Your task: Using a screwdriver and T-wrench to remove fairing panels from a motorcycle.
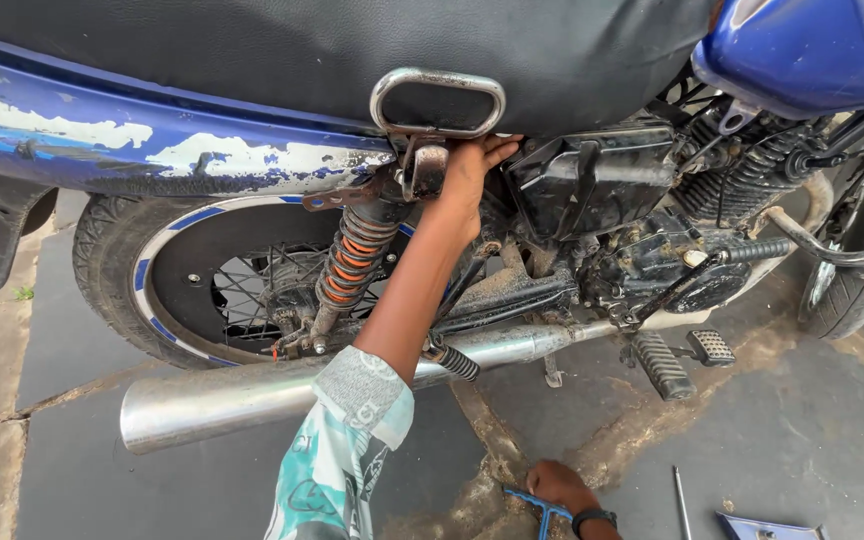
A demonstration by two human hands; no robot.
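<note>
left hand [467, 175] reaches up the side of the motorcycle [252, 150], fingers spread and pressed against the frame just under the black seat [252, 40], beside the small metal bracket [424, 168] that hangs below the chrome grab loop [437, 100]. it lies flat against the metal and closes round nothing that i can see. right hand [557, 487] is low on the ground, curled on a blue t-shaped wrench [542, 510], knuckles up, with a dark band on the wrist.

the bracket sits at the top of the orange-coiled rear shock [352, 260], between the peeling blue side panel [202, 150] and the black box-like cover [592, 180] of the mid frame. it looks like stiff steel, bolted on, so it should not flex or give under the fingers; its surface seems dusty and perhaps greasy, so a slipping grip is likely. the best hold looks to be on its lower edge or on the grab loop above, which is smooth and rounded.

round about: the spoked rear wheel [172, 280] with a blue-and-white rim stripe, the long chrome exhaust [252, 395] running under the forearm, the ribbed footpegs [662, 365], the engine [742, 170] further forward and the blue tank [802, 50] at top right. the exhaust and the shock crowd the space below the bracket, and the seat overhangs it from above, so the hand has to come in from the side. a thin metal rod [682, 500] and a blue flat piece [767, 527] lie on the paved ground [832, 430].
</note>
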